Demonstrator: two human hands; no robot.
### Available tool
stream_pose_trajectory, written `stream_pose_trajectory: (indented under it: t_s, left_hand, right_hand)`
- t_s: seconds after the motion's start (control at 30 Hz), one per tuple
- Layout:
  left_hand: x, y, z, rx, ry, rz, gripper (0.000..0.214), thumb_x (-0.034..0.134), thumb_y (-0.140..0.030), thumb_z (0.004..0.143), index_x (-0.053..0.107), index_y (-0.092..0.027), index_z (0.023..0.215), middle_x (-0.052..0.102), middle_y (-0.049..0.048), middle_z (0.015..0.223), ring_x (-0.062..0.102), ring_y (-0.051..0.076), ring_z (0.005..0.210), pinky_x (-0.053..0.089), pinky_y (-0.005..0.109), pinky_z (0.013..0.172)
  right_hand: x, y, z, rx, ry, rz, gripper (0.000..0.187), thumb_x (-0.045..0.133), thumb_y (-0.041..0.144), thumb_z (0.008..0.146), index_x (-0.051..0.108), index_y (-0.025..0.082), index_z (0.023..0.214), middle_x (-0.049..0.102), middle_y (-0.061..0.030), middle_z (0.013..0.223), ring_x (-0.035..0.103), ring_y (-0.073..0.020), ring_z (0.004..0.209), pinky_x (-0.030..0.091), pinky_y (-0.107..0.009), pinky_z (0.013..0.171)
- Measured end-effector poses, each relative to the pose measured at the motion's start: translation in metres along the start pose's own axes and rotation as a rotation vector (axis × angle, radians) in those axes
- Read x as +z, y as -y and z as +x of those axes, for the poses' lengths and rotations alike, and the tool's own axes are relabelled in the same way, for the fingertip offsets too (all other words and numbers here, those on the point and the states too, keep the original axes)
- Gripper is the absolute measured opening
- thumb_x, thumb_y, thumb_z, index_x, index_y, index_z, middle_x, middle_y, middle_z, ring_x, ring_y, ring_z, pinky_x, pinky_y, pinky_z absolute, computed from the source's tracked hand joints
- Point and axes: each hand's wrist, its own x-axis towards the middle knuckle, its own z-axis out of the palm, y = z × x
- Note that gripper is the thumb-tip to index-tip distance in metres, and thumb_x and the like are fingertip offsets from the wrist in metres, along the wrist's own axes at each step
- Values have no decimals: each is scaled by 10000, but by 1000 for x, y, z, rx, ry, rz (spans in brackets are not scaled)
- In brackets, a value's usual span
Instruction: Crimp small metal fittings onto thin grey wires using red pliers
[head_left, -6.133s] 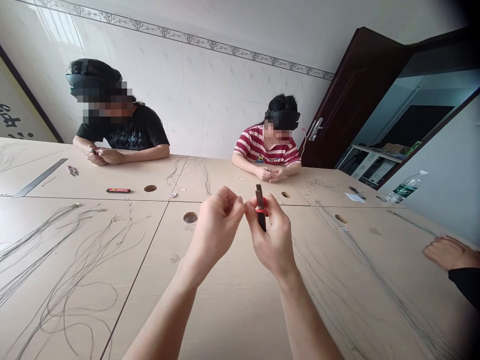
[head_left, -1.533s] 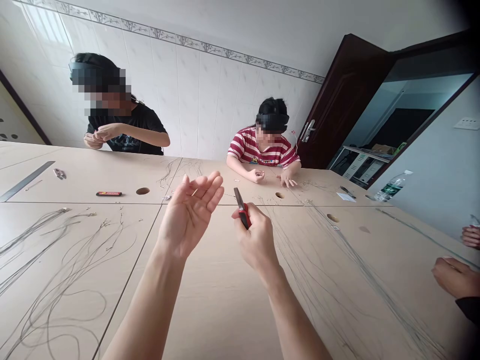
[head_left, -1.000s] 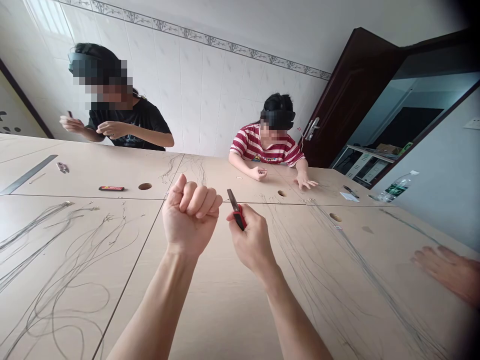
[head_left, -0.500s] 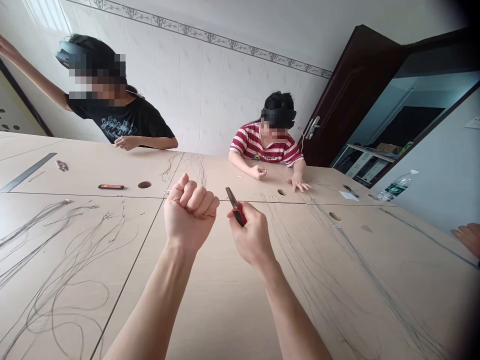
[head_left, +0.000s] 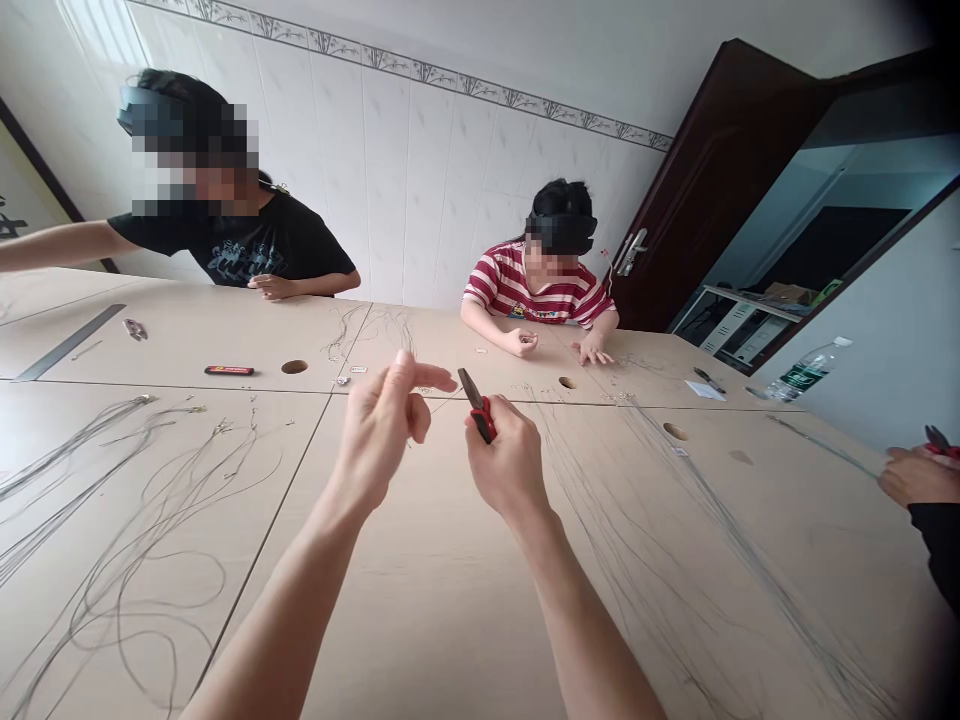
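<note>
My right hand (head_left: 506, 465) is raised over the pale wooden table (head_left: 450, 600), closed round small red-handled pliers (head_left: 478, 404) whose dark jaws point up and left. Just to its left, my left hand (head_left: 384, 425) is also lifted. Its thumb and index finger are stretched out towards the pliers' tip and its other fingers are loosely curled. Nothing shows in that hand. The two hands are a few centimetres apart.
Several thin wires (head_left: 142, 500) lie looped at the left, and more wires (head_left: 705, 520) run along the right. Two people sit across the table, one in black (head_left: 240, 250) and one in stripes (head_left: 544, 290). Another person's hand (head_left: 911, 475) is at the right edge. A water bottle (head_left: 806, 375) and cable holes (head_left: 294, 367) are farther back.
My left hand opened flat, shut into a fist, and has now partly uncurled with its thumb and index finger out. My right hand kept hold of the pliers. The person in black stretched an arm sideways.
</note>
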Motion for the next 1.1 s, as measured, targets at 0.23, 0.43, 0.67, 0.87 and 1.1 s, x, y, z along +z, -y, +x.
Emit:
stream_pose_trajectory:
  t_s: [0.23, 0.43, 0.67, 0.87, 1.1]
  left_hand:
    - [11, 6, -1, 17, 109, 546, 491, 384, -466, 988, 554, -185, 622, 508, -1, 564, 439, 135, 512, 304, 254, 511]
    - [8, 15, 1, 0, 144, 530, 487, 370, -538, 976, 597, -192, 718, 516, -2, 617, 491, 150, 590, 352, 256, 585]
    - [7, 16, -1, 9, 209, 530, 333, 410, -387, 954, 633, -198, 793, 451, -27, 617, 351, 118, 501, 276, 240, 484]
    - [4, 16, -2, -26, 237, 502, 242, 432, -229, 875, 661, -189, 810, 377, -47, 552, 272, 109, 460, 214, 230, 423]
    - [-3, 17, -6, 11, 249, 543, 235, 440, -305, 915, 603, -208, 777, 332, -54, 549, 256, 114, 474, 208, 234, 443]
  right_hand:
    - [1, -4, 1, 8, -1, -24, 148, 468, 133, 782, 410, 225, 681, 455, 36, 643, 389, -138, 560, 294, -255, 546]
    - [1, -4, 1, -12, 11, -32, 132, 465, 123, 787, 473, 217, 693, 480, 27, 663, 400, -140, 572, 297, -254, 554]
    - [0, -8, 3, 19, 34, -14, 137, 474, 122, 799, 571, 205, 748, 530, 19, 683, 432, -144, 585, 312, -261, 562]
    - [2, -7, 2, 19, 43, -26, 162, 476, 114, 795, 611, 203, 780, 574, 9, 704, 462, -152, 604, 325, -267, 584]
    - [4, -5, 1, -4, 60, -23, 152, 483, 125, 790, 614, 202, 799, 589, 4, 731, 475, -154, 628, 333, -267, 593]
